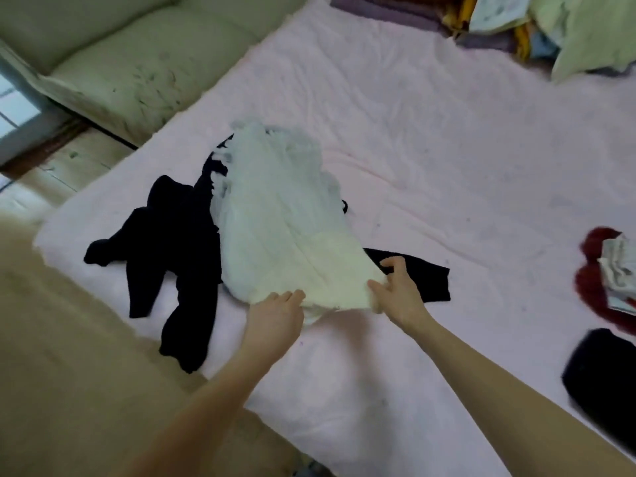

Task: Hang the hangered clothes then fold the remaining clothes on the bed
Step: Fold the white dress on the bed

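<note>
Your left hand (275, 316) lies at the near hem of the white garment (282, 218), its fingers (292, 297) bent over the edge so the tips sit on the cloth; whether they pinch it or only press cannot be told through the blur. Your right hand (401, 289) is at the hem's right corner, fingers spread and partly curled, thumb and forefinger closing on the fabric there. The two hands are near each other, with the hem stretched between them.

The white garment runs away from your fingertips as a long, rumpled, pale shape, wider at the end you hold and narrowing at the far end. It lies on the pink sheet of the bed (430, 132) and partly covers the black clothes (172, 249), which sprawl out to the left of your left fingers, with one black piece (423, 277) showing just beyond your right fingers.

Well to the right of your right hand sit a dark red cloth (592, 287) with a pale folded item (619, 270) on it, and a folded black garment (602, 373).
</note>
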Tool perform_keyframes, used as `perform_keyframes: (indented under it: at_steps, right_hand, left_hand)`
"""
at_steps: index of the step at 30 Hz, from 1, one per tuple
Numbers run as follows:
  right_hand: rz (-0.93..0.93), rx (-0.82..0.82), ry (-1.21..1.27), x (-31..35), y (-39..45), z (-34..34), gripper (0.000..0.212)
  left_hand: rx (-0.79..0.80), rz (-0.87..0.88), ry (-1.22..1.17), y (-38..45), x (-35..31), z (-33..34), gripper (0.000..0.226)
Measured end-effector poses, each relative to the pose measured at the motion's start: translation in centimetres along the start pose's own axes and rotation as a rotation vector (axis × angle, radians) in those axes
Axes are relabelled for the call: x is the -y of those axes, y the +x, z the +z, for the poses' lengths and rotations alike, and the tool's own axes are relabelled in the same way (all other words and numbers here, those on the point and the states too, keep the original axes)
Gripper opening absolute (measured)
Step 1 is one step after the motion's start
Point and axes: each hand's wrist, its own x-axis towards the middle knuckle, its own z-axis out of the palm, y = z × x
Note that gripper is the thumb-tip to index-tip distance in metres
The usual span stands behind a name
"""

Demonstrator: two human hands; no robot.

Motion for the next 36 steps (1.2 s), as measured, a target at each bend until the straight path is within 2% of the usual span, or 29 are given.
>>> perform_keyframes:
  at_steps: [2,4,6,10,13,15,17,19,21,24,26,27,28,30,31,32,33,35,36]
  right_hand:
    - [-0.109,0.062,-0.069,0.8,-3.1,-3.2,0.058]
    - [-0.180,0.117,-0.226,0.8,-5.8,-5.6,0.071]
    - [-0.243,0.127,-0.367,0.7,-8.9,-7.9,0.063]
    - [-0.299,-0.002,-0.496,-0.3,-17.3,-13.4,0.030]
    - [-0.334,-0.093,-0.522,-0.6,-22.4,-17.9,0.025]
    - [-0.348,-0.099,-0.543,-0.5,-25.1,-20.6,0.025]
    - [-0.366,-0.119,-0.612,-0.1,-28.7,-23.5,0.027]
    - [-0.388,-0.126,-0.721,0.1,-31.2,-25.5,0.035]
    - [-0.366,-0.091,-0.835,0.3,-34.3,-26.8,0.039]
    - [-0.305,-0.045,-0.881,0.8,-37.8,-27.5,0.014]
    - [-0.221,-0.113,-0.903,1.3,-39.9,-28.1,0.015]
    - [-0.212,-0.226,-0.895,1.6,-40.7,-28.6,0.012]
    - [-0.238,-0.411,-0.852,1.8,-40.9,-29.0,0.012]
    - [-0.386,-0.841,-0.715,1.9,-42.2,-28.8,0.022]
    - [-0.423,-0.950,-0.684,1.9,-42.9,-28.3,0.028]
    - [-0.378,-0.844,-0.728,1.8,-44.2,-27.4,0.031]
    - [-0.283,-0.548,-0.802,1.7,-45.2,-26.7,0.030]
    - [0.114,0.248,-0.807,1.7,-48.3,-23.9,0.016]
    - [0.218,0.430,-0.787,1.7,-49.3,-23.1,0.008]
  left_hand:
    - [0.030,-0.048,-0.057,-0.6,-2.5,-3.2,0.036]
    - [0.061,-0.136,-0.140,-0.9,-4.3,-5.3,0.033]
    - [0.055,-0.178,-0.249,-1.7,-7.1,-7.9,0.020]
    - [-0.040,-0.167,-0.491,-6.0,-14.6,-14.0,0.013]
    - [-0.007,-0.062,-0.527,-8.2,-19.0,-18.8,0.020]
    - [0.078,0.000,-0.521,-9.4,-21.1,-21.7,0.031]
    - [0.222,0.056,-0.463,-11.1,-23.7,-24.9,0.037]
    - [0.340,0.150,-0.329,-12.2,-25.7,-27.3,0.027]
    - [0.334,0.266,-0.107,-13.7,-27.9,-28.9,0.017]
    - [0.300,0.344,0.082,-14.9,-30.1,-29.7,0.018]
    - [0.295,0.353,0.147,-15.6,-31.2,-30.8,0.018]
    - [0.232,0.366,0.155,-15.9,-31.6,-31.6,0.018]
    - [0.089,0.367,0.164,-15.8,-32.1,-32.3,0.019]
    - [-0.399,0.428,0.087,-16.7,-32.4,-33.5,0.015]
    - [-0.557,0.491,0.037,-17.2,-32.3,-33.6,0.013]
    - [-0.475,0.550,0.039,-18.3,-31.8,-33.2,0.013]
    - [-0.163,0.593,0.095,-19.1,-31.5,-32.3,0.016]
    - [0.761,0.469,0.281,-22.3,-30.5,-30.0,0.021]
    - [0.963,0.394,0.293,-23.5,-30.5,-29.2,0.021]
